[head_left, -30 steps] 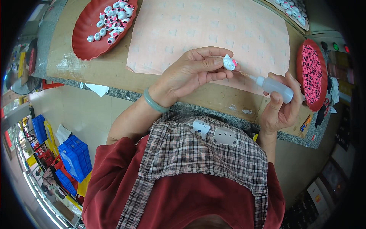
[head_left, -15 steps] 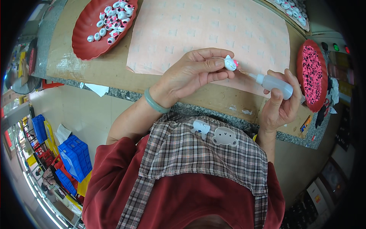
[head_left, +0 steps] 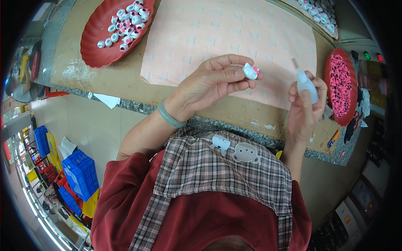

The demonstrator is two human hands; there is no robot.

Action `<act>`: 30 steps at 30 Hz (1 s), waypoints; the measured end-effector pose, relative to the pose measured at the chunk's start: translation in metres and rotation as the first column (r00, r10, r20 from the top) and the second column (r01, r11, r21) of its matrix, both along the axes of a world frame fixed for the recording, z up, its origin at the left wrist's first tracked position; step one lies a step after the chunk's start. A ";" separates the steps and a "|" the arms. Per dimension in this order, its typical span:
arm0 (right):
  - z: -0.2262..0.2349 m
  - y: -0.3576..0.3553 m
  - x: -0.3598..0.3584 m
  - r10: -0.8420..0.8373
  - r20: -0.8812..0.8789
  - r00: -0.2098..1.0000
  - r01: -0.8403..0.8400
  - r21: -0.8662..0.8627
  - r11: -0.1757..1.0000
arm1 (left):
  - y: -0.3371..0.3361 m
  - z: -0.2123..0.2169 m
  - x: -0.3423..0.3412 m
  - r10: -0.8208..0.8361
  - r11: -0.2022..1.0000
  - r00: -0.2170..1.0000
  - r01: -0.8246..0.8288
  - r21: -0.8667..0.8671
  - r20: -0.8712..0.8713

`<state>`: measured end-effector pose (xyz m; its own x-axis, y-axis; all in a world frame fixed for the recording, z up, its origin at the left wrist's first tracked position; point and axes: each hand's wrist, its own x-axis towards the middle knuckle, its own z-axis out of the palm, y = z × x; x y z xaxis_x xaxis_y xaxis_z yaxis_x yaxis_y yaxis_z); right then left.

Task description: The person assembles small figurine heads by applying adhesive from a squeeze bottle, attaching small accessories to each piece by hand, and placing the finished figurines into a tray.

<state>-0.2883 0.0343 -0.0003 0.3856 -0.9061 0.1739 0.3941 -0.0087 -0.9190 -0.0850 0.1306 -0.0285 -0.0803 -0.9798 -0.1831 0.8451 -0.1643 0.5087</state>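
My left hand [head_left: 213, 81] pinches a small white cat-head figure with a pink bow [head_left: 250, 71] between thumb and fingertips, above a pale pink sheet [head_left: 209, 33] on the brown table. My right hand [head_left: 305, 106] holds a small translucent squeeze bottle [head_left: 304, 82] upright, its thin nozzle pointing up and apart from the figure. A green bangle [head_left: 169, 118] circles my left wrist.
A red tray [head_left: 94, 50] at the far left holds several white figures. A red dish [head_left: 340, 88] of small pink pieces sits at the right edge. More white figures [head_left: 318, 12] lie at the far right. Blue crates [head_left: 79, 175] stand on the floor at the left.
My right hand pulled the bottle away from the figure and turned it upright, nozzle up. My left hand still holds the figure in about the same place.
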 end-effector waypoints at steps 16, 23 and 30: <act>-0.008 -0.137 0.079 -0.057 -0.686 0.726 -0.184 -0.273 0.944 | 0.010 0.003 0.014 0.028 1.000 0.997 -0.027 0.015 -0.071; -0.016 -0.214 0.134 -0.531 -0.580 0.617 -0.259 -0.787 0.559 | 0.012 0.005 0.022 0.035 0.999 0.996 -0.033 0.031 -0.076; -0.014 -0.216 0.155 -0.631 -0.656 0.413 -0.491 -0.745 0.452 | 0.017 0.001 0.024 0.052 0.998 0.995 -0.049 0.034 -0.086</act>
